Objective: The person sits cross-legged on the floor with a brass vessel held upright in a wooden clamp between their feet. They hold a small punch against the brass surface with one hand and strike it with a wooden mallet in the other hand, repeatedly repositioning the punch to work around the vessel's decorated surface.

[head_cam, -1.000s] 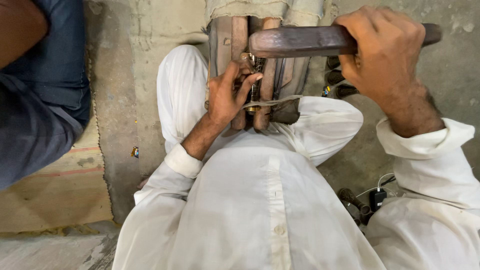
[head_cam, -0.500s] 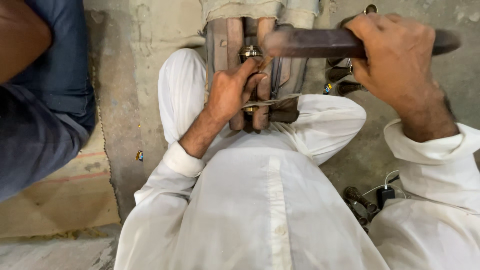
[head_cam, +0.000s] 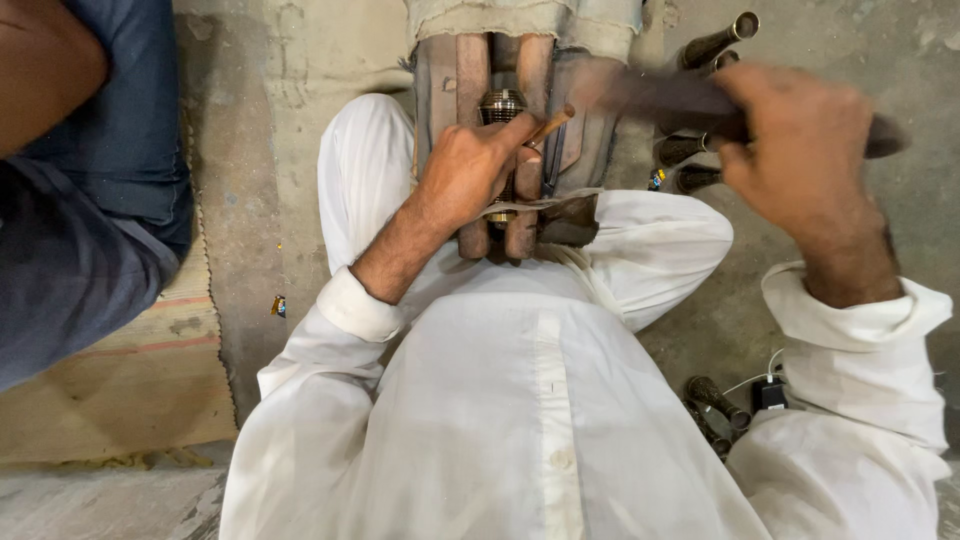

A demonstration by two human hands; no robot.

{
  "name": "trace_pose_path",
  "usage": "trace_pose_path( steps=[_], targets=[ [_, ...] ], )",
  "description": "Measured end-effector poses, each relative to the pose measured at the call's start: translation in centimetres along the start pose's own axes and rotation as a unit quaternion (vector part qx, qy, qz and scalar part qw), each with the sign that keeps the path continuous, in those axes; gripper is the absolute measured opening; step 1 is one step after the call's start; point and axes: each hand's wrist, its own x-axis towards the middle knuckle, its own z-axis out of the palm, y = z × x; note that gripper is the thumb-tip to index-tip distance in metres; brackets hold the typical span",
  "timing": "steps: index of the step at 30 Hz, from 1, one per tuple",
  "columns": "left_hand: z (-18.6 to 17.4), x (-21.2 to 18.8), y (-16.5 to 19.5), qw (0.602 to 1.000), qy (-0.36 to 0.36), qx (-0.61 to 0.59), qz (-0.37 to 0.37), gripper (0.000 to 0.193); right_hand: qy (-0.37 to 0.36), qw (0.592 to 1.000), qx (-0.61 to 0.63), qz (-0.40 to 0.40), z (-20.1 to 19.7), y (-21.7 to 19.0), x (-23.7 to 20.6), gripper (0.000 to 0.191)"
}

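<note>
Right hand (head_cam: 800, 165) had swung the dark mallet (head_cam: 660, 95) lower vs. earlier frame, clenched on it, blurred, upper right. Left hand (head_cam: 470, 170) gripped a thin punch (head_cam: 548, 125) on the ribbed metal piece (head_cam: 502, 105), top centre between wooden bars (head_cam: 470, 70). Best kept punch steady, strikes square.

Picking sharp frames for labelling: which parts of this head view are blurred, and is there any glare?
Head view: the right hand and the dark bar it grips are motion-smeared; the left hand on the ribbed metal piece is sharp; soft even light, no glare.
</note>
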Motion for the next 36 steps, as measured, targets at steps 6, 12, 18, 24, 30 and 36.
trace_pose_path(
  steps=[6,12,18,24,30,36],
  targets=[
    [-0.1,1.9,0.2,0.997,-0.063,0.042,-0.007,0.027,-0.085,0.994,-0.003,0.076,2.4,1.2,-1.9,0.032],
    [-0.2,3.3,0.4,0.995,-0.095,0.027,0.009,0.028,-0.09,0.976,0.09,0.175,4.9,2.5,-4.2,0.03],
    [-0.1,4.1,0.2,0.986,-0.132,0.092,0.034,0.026,-0.028,0.942,0.233,0.239,7.6,2.5,-5.9,0.033],
    [0.5,4.3,-0.2,0.984,-0.144,0.102,0.037,0.027,-0.025,0.934,0.254,0.249,8.7,2.4,-6.8,0.036],
    [0.9,4.3,0.1,0.978,-0.157,0.127,0.049,0.031,-0.034,0.928,0.236,0.286,9.3,2.3,-7.2,0.029],
    [-1.5,2.2,-0.3,0.991,0.019,-0.133,0.021,0.032,0.063,0.799,0.507,0.318,10.7,1.0,-6.3,0.022]
  ],
)
